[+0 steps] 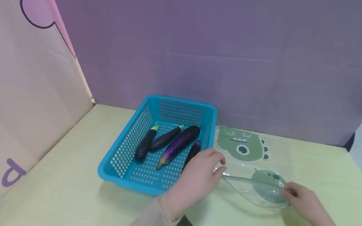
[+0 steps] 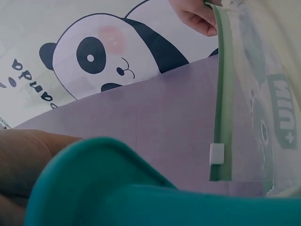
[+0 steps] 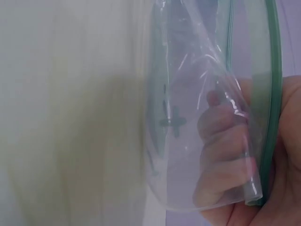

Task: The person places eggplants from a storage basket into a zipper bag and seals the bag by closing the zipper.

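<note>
A clear zip bag (image 1: 244, 188) printed with green cartoon figures lies on the table, its mouth parted. My right hand (image 1: 303, 201) pinches the right end of its green zip strip; in the right wrist view, curled fingers (image 3: 225, 155) show through the film. My left hand (image 1: 200, 177) is over the basket's right rim, its thumb and forefinger apart beside the bag's left end. In the left wrist view, the white slider (image 2: 217, 154) sits at the strip's free end, untouched. Several eggplants (image 1: 180, 145) lie in the blue basket (image 1: 111, 157), one partly hidden by my left hand.
The basket stands directly left of the bag on the pale wooden table (image 1: 60, 197). A purple cloth (image 1: 192, 50) hangs along the table's back edge. Printed curtains flank it, with a panda (image 2: 103, 56) on the right one.
</note>
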Available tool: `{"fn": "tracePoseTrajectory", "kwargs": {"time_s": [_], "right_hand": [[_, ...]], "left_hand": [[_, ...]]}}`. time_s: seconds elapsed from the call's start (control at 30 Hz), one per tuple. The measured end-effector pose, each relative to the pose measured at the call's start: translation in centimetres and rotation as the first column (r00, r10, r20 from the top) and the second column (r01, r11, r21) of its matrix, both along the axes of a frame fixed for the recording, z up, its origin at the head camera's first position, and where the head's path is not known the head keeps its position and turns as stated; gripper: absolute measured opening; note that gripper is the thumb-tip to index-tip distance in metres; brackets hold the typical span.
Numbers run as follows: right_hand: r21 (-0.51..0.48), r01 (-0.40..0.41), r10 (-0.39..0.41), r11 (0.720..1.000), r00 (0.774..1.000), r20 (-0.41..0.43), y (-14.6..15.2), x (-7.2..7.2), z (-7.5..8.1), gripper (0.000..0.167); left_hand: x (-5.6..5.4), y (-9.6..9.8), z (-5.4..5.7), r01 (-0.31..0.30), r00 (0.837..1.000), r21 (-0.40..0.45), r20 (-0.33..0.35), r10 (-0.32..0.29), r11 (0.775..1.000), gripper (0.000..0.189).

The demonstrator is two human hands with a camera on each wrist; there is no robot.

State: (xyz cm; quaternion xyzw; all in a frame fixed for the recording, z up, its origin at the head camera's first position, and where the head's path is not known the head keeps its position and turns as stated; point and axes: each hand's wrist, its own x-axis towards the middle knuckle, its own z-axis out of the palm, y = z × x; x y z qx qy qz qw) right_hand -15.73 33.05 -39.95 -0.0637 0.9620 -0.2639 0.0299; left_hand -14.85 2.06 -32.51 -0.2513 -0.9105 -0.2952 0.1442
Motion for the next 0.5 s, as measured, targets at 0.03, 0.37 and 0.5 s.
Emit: {"fn": "tracePoseTrajectory", "kwargs": {"time_s": [0.03,0.37,0.5], "right_hand": [[-0.001,0.0,0.0,1.0,1.0,-0.001,0.0,0.0,0.0,0.017],[0.008,-0.001,0.001,1.0,1.0,-0.008,0.0,-0.1,-0.1,0.018],[-0.001,-0.004,0.004,1.0,1.0,0.001,0.0,-0.1,-0.1,0.019]], "left_hand": [[0.0,-0.1,0.0,-0.002,1.0,0.005,0.01,0.001,1.0,0.008],[-0.5,-1.9,1.0,-0.009,1.0,-0.023,-0.02,0.009,1.0,0.01],[-0.9,-2.7,1.7,-0.009,0.999,-0.059,-0.046,0.007,0.998,0.01]]}}
